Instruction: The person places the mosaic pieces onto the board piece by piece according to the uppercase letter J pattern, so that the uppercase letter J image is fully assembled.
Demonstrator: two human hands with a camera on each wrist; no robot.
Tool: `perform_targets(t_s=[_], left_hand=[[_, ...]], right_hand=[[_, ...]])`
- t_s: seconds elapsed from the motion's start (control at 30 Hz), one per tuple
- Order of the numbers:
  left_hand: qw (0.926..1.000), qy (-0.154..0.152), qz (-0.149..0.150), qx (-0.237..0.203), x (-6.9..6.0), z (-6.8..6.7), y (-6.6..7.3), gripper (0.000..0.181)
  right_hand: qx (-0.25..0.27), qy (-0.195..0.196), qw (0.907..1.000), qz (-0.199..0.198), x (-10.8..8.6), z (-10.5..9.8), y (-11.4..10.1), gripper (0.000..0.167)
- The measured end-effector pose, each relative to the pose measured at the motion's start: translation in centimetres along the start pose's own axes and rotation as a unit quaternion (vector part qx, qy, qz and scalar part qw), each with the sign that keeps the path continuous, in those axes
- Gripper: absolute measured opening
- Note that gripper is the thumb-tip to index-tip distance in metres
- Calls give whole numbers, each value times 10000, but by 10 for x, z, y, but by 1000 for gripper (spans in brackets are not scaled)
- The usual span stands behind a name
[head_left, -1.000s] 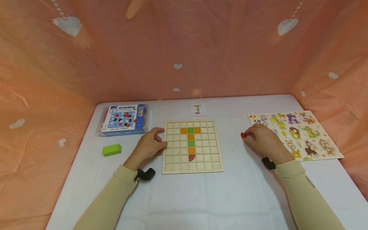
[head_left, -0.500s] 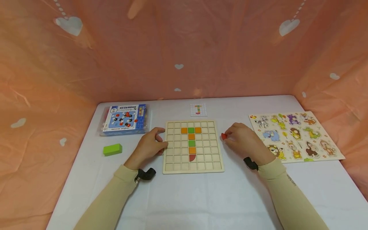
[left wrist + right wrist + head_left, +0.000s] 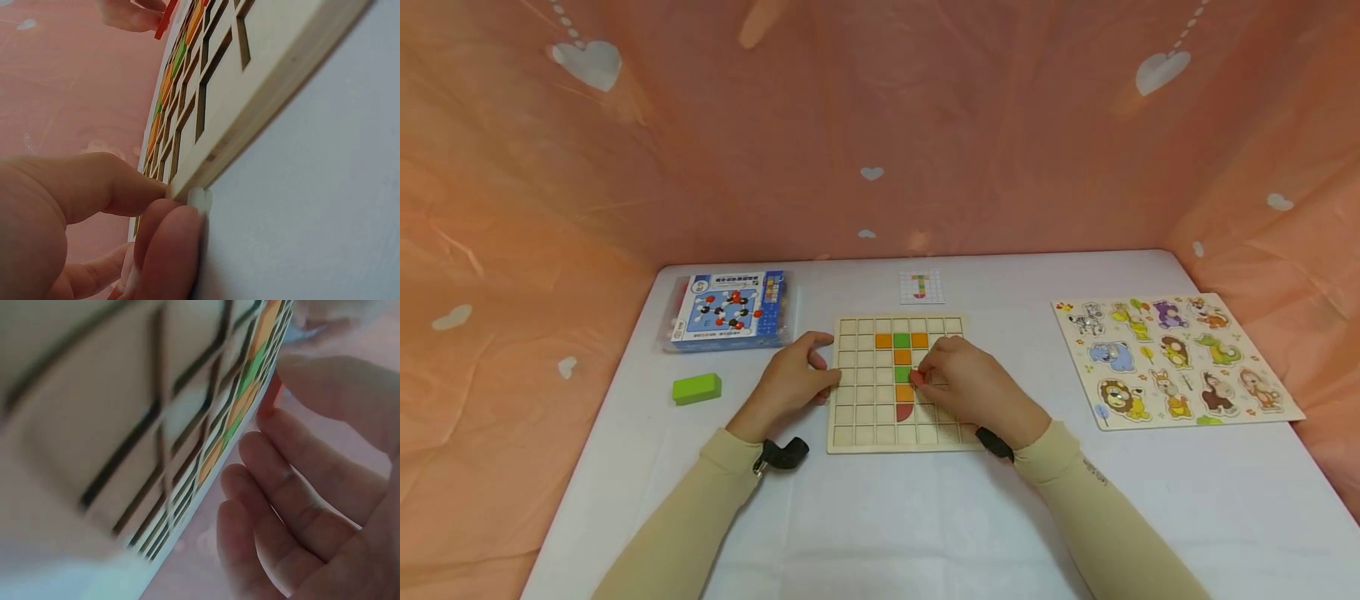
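Observation:
A pale wooden grid board [image 3: 854, 417] lies in front of me in the head view. Orange and green square tiles [image 3: 902, 340] form a T in its cells, and a red quarter-round tile [image 3: 904, 412] sits below the stem. My left hand [image 3: 792, 379] holds the board's left edge, thumb and fingers against the rim [image 3: 219, 150] in the left wrist view. Above the board, right of the stem, my right hand [image 3: 977, 385] pinches another red tile [image 3: 270, 397] between thumb and index finger. The fingers partly cover that tile and the cells beneath.
A small card [image 3: 922, 287] with a printed coloured pattern lies behind the board. To the left are a boxed molecule set [image 3: 730, 312] and a green block [image 3: 697, 388]. An animal puzzle board [image 3: 1180, 362] lies at the right.
My right hand has moved left from beside the animal puzzle to over the grid board, carrying the red tile. The left hand stays at the board's edge.

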State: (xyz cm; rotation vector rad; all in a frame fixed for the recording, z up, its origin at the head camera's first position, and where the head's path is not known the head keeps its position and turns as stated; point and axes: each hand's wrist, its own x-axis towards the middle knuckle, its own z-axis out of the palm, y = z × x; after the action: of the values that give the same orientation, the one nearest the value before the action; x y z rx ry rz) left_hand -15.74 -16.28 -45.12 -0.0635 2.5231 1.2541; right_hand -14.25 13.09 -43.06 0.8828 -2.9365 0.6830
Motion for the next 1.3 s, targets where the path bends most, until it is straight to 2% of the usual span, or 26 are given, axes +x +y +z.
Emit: perform_targets(t_s=[0.33, 0.53, 1.03, 1.3], left_hand=[[10000, -11, -13, 11, 1, 1, 0, 63], [10000, 14, -22, 55, 0, 1, 0, 62], [9999, 26, 86, 54, 0, 0, -1, 64], [10000, -26, 33, 56, 0, 0, 0, 64]], right_hand=[[-185, 84, 9970, -741, -2, 19, -32, 19], [-144, 224, 9940, -1057, -3, 26, -39, 16], [-168, 146, 9940, -1069, -4, 28, -40, 12], [-183, 153, 9938, -1086, -4, 30, -38, 11]])
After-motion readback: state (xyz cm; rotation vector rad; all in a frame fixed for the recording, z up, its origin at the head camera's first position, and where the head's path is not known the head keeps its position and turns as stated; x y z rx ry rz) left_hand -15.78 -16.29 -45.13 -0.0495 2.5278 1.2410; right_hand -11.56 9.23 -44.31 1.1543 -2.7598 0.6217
